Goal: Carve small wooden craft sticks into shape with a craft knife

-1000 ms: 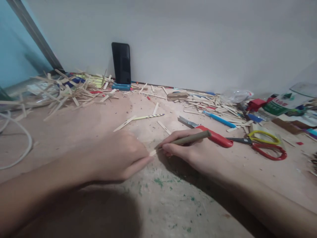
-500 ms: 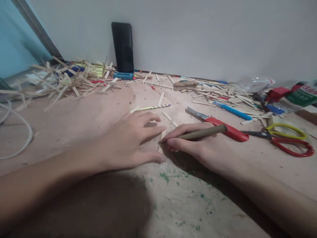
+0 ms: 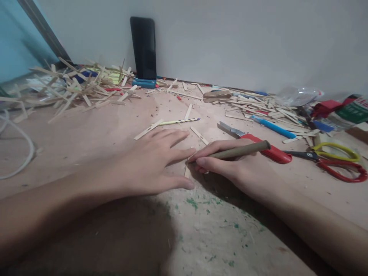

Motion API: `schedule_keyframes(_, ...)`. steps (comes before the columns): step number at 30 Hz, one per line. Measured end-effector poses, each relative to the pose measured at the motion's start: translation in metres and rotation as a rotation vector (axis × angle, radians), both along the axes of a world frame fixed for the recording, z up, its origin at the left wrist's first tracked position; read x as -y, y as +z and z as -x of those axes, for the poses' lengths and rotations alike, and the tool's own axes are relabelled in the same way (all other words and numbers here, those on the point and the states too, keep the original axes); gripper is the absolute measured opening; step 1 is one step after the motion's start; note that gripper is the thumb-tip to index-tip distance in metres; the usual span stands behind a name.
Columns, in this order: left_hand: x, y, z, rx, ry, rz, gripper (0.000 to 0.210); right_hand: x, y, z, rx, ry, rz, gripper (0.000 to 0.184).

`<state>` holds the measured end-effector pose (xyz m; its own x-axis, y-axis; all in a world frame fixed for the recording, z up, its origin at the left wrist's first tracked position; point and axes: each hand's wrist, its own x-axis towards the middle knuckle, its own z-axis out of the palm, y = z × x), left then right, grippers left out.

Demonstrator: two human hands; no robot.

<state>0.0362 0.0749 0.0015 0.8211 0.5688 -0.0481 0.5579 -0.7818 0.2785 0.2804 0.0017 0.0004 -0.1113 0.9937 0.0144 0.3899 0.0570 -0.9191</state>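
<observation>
My left hand [image 3: 152, 163] lies low over the tabletop, fingers spread, with its thumb and index finger at a thin wooden craft stick [image 3: 187, 171]. That stick is partly covered by my fingers. In a writing grip, my right hand [image 3: 232, 163] holds an olive-brown pen [image 3: 241, 150], its tip against or just over the stick. Just beyond my left fingers are another craft stick [image 3: 148, 129] and a yellow pencil with dark marks [image 3: 179, 121]. A shorter stick [image 3: 199, 135] with a dark notch or mark lies beyond my right fingertips.
A red-handled cutter [image 3: 267, 149], scissors [image 3: 335, 155] and a blue pen-like tool [image 3: 273, 127] lie to the right. A heap of sticks [image 3: 77, 90] fills the back left; more sticks [image 3: 258, 105] lie back right. A phone [image 3: 143, 50] leans upright by the wall. A white cable [image 3: 27, 142] curls left.
The view has shifted slightly. More of the stick behind my left hand now shows. The pen tip sits a little farther up the stick, and both hands keep nearly the same pose.
</observation>
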Motion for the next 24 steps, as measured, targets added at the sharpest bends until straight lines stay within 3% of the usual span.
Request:
schedule_keyframes(13,0.001,0.009,-0.006,-0.044,0.105,0.043,0.076,0.006,-0.003,0.007,0.051,-0.057,-0.055,0.010)
schedule_keyframes(24,-0.002,0.012,-0.010,-0.099,0.130,0.060,0.088,0.008,-0.002,0.005,0.073,-0.090,-0.060,0.014)
